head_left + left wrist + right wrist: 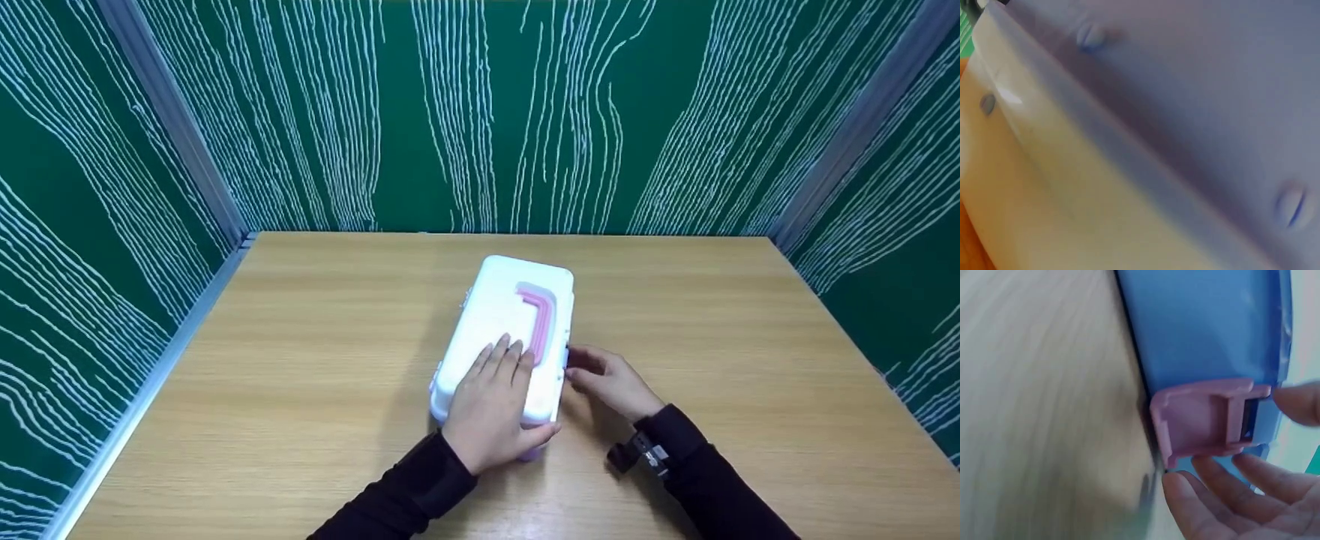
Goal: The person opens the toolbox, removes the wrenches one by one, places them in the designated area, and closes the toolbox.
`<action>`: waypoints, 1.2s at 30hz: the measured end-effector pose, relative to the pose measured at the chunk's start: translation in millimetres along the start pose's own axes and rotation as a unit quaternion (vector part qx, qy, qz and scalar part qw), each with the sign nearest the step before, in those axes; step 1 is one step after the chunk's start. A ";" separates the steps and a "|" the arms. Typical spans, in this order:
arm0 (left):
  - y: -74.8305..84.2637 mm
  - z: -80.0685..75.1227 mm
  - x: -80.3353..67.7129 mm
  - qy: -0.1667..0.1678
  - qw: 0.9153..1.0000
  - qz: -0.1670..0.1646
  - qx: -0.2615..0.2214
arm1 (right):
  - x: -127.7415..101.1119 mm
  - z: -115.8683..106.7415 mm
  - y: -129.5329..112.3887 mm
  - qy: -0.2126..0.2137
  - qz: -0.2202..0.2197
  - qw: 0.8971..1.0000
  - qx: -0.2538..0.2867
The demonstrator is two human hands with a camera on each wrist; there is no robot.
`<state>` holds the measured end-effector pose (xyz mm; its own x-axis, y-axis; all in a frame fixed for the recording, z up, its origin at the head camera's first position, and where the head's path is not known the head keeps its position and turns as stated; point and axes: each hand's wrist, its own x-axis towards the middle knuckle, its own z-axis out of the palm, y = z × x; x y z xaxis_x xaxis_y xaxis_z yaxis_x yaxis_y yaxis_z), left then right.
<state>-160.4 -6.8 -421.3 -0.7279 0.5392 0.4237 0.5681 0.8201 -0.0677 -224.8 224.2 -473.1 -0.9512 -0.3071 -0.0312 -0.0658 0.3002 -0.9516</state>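
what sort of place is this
It looks like a small booth or partitioned work area, perhaps indoors: green walls with wavy white lines close in a wooden table on three sides, and grey posts stand at its far corners.

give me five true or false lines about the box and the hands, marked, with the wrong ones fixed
1. The left hand rests on the white lid. True.
2. The pink handle stands straight up. False: it lies folded down in the lid's recess.
3. The right hand is at the side of the box, by a pink latch. True.
4. The box sits on a green cloth. False: it sits on a wooden table.
5. Both hands wear gloves. False: they are bare.
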 end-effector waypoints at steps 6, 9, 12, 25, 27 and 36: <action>3.1 -7.3 2.6 -0.028 0.998 0.059 0.014 | 0.3 6.5 -7.2 0.020 0.023 0.996 0.088; 4.2 -8.8 3.0 -0.050 0.995 0.082 0.015 | -0.3 9.6 -9.1 0.024 0.029 0.994 0.105; 4.2 -8.3 3.2 -0.070 0.994 0.085 0.009 | -1.8 11.8 -9.9 0.026 0.037 0.993 0.108; 3.4 -12.5 6.1 -0.049 0.996 0.075 -0.012 | -3.9 14.6 -7.7 0.024 0.035 0.993 0.107; 3.4 -14.2 6.3 -0.050 0.996 0.074 -0.006 | -3.5 15.4 -7.8 0.026 0.038 0.993 0.108; -7.2 -26.6 7.0 0.053 0.997 0.062 0.012 | -1.3 20.4 -11.0 0.043 0.048 0.989 0.132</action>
<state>-159.4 -14.0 -393.9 -0.6077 0.6145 0.5031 0.6407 0.7537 -0.1467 -216.7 202.9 -468.8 -0.9720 -0.2075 -0.1102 0.0968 0.0739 -0.9926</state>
